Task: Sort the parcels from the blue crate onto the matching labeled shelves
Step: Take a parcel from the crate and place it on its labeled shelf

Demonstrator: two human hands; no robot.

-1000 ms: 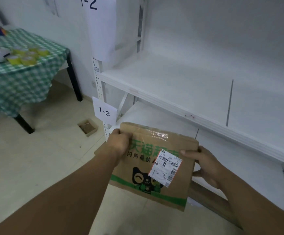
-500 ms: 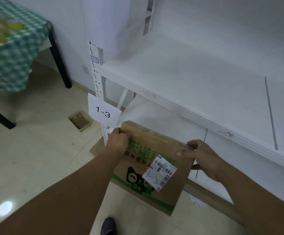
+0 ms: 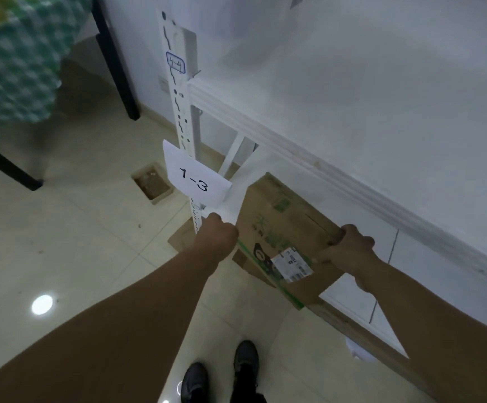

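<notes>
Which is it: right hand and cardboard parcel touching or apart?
Touching. Head view shows the right hand gripping the cardboard parcel at its right edge.

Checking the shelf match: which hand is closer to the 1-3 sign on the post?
Left. The left hand grips the parcel by its left edge, just below the 1-3 sign; the right hand holds its right edge, farther away.

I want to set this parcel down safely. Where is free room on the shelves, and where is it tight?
The lower shelf is bare right of the parcel, beyond the right hand. The upper shelf is bare. Crowded: the left hand, by the post and 1-3 label.
</notes>
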